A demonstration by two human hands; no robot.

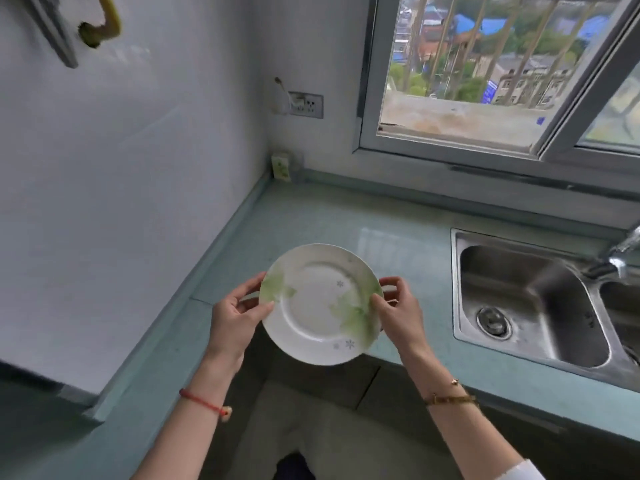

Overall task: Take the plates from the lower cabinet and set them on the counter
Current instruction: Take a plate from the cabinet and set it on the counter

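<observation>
Your left hand (235, 317) and right hand (398, 313) pinch opposite rims of one leaf-patterned plate (318, 306), held level between them over the front edge of the counter (311, 220) — apparently not yet set down. No plate lies beyond your grip. Count: one plate certain — a pale edge beneath it may be a second.

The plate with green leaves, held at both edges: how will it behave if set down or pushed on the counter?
The plate looks like glazed ceramic: probably stiff and breakable. Its glossy rim may be slippery; the left hand and right hand each pinch an edge. Flat and shallow, it would likely slide on the smooth counter, not tip.
</observation>
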